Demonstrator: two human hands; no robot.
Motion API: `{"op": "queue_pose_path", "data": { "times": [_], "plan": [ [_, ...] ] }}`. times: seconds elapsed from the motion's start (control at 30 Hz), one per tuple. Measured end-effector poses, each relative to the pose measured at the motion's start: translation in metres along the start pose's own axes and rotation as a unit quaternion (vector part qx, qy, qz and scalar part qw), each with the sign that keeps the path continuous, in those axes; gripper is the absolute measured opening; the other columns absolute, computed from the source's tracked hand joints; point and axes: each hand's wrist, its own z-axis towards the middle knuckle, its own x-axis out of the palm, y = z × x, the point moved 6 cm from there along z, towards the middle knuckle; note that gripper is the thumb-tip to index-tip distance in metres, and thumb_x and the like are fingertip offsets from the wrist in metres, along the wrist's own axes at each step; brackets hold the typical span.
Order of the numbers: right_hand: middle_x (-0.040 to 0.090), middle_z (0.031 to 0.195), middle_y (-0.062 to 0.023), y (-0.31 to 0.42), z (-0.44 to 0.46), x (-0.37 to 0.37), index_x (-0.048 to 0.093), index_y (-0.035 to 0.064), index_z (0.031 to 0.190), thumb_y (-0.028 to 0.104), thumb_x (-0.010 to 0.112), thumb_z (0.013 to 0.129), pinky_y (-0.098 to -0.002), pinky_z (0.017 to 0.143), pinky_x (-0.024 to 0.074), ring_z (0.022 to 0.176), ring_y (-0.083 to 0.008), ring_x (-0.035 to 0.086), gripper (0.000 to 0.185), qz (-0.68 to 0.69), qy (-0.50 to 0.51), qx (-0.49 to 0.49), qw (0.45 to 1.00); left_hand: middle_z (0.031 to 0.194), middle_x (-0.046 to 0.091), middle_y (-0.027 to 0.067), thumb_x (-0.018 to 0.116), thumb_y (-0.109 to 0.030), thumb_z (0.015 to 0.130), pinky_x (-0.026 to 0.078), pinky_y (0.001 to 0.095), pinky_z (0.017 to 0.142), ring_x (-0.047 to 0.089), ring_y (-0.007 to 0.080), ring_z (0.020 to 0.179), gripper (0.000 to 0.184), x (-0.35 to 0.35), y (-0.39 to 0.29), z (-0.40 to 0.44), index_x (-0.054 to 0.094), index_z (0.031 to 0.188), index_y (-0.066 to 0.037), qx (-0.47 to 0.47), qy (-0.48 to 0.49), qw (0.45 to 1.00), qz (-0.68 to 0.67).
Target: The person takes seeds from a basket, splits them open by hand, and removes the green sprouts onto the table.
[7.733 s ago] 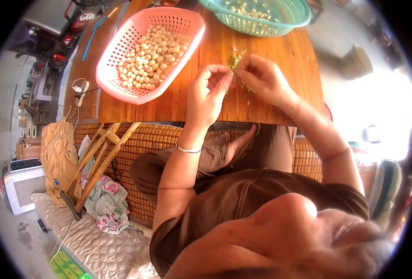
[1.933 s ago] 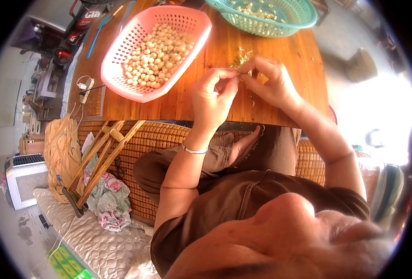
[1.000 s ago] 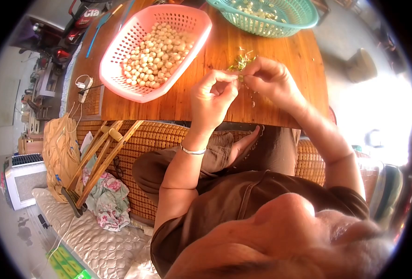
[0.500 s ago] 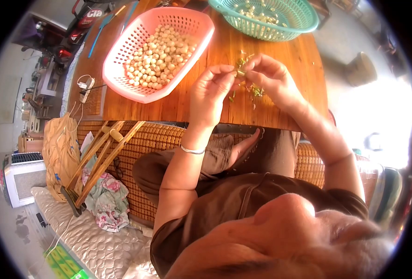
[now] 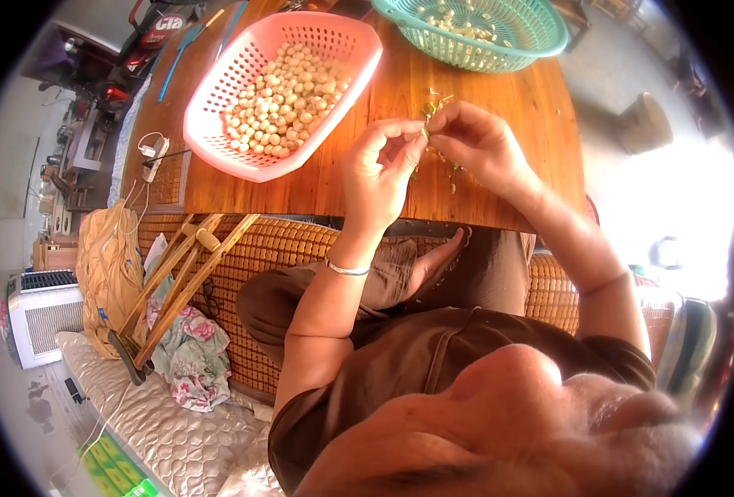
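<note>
My left hand (image 5: 379, 170), with a silver bangle on the wrist, pinches a small pale-green lotus seed (image 5: 424, 133) between thumb and forefinger. The fingertips of my right hand (image 5: 481, 147) are closed at the same seed, partly hiding it. Under and beyond my fingers, a small heap of green lotus seed cores (image 5: 435, 107) lies on the wooden table (image 5: 367, 195). To the left stands a pink perforated basket (image 5: 255, 170) holding many round, cream-coloured lotus seeds (image 5: 280, 103).
At the table's far side stands a green basket (image 5: 475, 56) with pale seed pieces inside. A power strip (image 5: 155, 160) sits at the left table edge, and a blue tool (image 5: 172, 70) lies farther back. Wooden crutches (image 5: 189, 286) lean on the woven bench beside a tan bag (image 5: 106, 273).
My left hand has shifted slightly right and tilted, its fingertips lower. My right hand has dropped a little, and its fingers have curled in closer. The baskets have not moved.
</note>
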Motion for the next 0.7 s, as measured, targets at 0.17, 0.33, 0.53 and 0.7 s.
{"op": "queue_pose_path", "data": {
  "times": [0.17,0.33,0.53,0.7],
  "plan": [
    [0.066,0.096,-0.0018,0.001,0.000,-0.003,0.060,-0.0004,0.106,0.003,0.065,0.093,-0.0227,0.078,0.0531,0.088,-0.0066,0.063,0.014,-0.037,-0.017,0.019,0.999,0.100,0.067,0.0041,0.065,0.005,0.091,0.050,0.0209,0.076,0.062,0.0080,0.088,0.015,-0.001,0.001,0.000,0.066,0.105,-0.001,0.006,0.009,1.000,0.007],
    [0.061,0.093,0.0008,0.006,-0.001,-0.002,0.060,0.0003,0.103,-0.002,0.064,0.091,-0.0212,0.076,0.0491,0.086,-0.0048,0.057,0.013,-0.052,-0.025,0.022,0.998,0.102,0.070,0.0097,0.067,0.006,0.089,0.053,0.0245,0.077,0.067,0.0141,0.087,0.012,0.002,-0.006,-0.001,0.068,0.100,0.001,0.042,0.001,0.993,0.109],
    [0.067,0.086,-0.0016,0.005,-0.002,-0.006,0.062,0.0006,0.099,0.002,0.066,0.088,-0.0234,0.071,0.0526,0.080,-0.0061,0.063,0.012,-0.134,-0.047,-0.004,0.990,0.100,0.067,0.0037,0.066,0.005,0.090,0.050,0.0210,0.069,0.060,0.0066,0.079,0.015,0.009,-0.014,-0.001,0.067,0.104,0.001,0.111,0.025,0.975,0.192],
    [0.061,0.086,0.0017,0.009,-0.002,-0.004,0.060,0.0001,0.100,-0.001,0.063,0.089,-0.0206,0.070,0.0482,0.079,-0.0039,0.057,0.012,-0.131,-0.034,0.031,0.990,0.095,0.068,0.0032,0.067,0.000,0.092,0.051,0.0217,0.072,0.062,0.0075,0.081,0.013,0.004,-0.001,-0.001,0.066,0.104,0.000,-0.016,0.020,0.996,0.082]
  ]
}}
